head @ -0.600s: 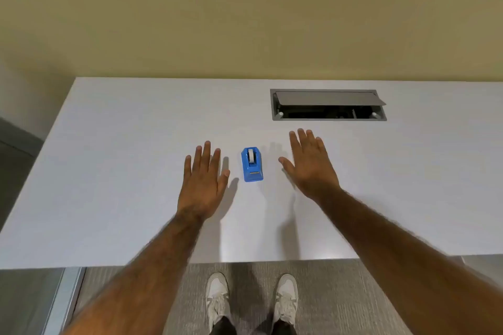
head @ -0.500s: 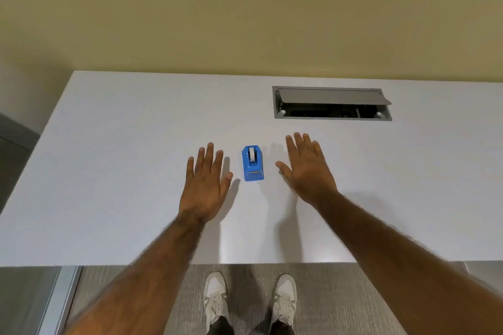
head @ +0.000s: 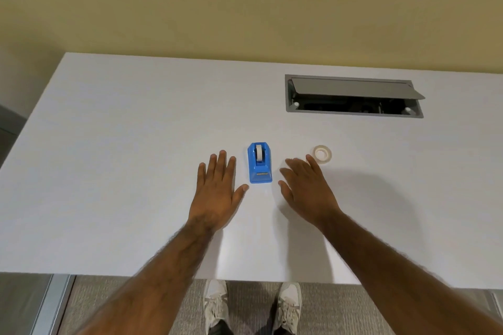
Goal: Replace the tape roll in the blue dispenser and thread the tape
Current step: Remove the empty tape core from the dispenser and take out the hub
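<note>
Hands are hovering flat over a white rectangular tabletop (head: 114, 160), one on each side of a small blue plastic tape dispenser (head: 260, 164) that is sitting upright near the middle of the surface, its cutter end pointing toward the person. A pale roll is showing in the dispenser's cradle. The left hand (head: 215, 193) is lying palm down just beside the dispenser, fingers straight and slightly spread, the thumb angling out toward the dispenser's near corner without touching it; it is holding nothing. The right hand (head: 306, 189) is reaching in at a slant on the other side, palm down, fingers loosely apart and empty. A small clear tape roll (head: 322, 154) with a pale core is lying flat on the table just beyond the right hand's outer fingers; whether a fingertip is touching it cannot be told. Farther back to the right, a grey metal cable hatch (head: 353, 96) is standing with its lid propped open in the tabletop. Below the table's near edge, two white sneakers (head: 289, 307) are standing on grey carpet (head: 109, 304).
</note>
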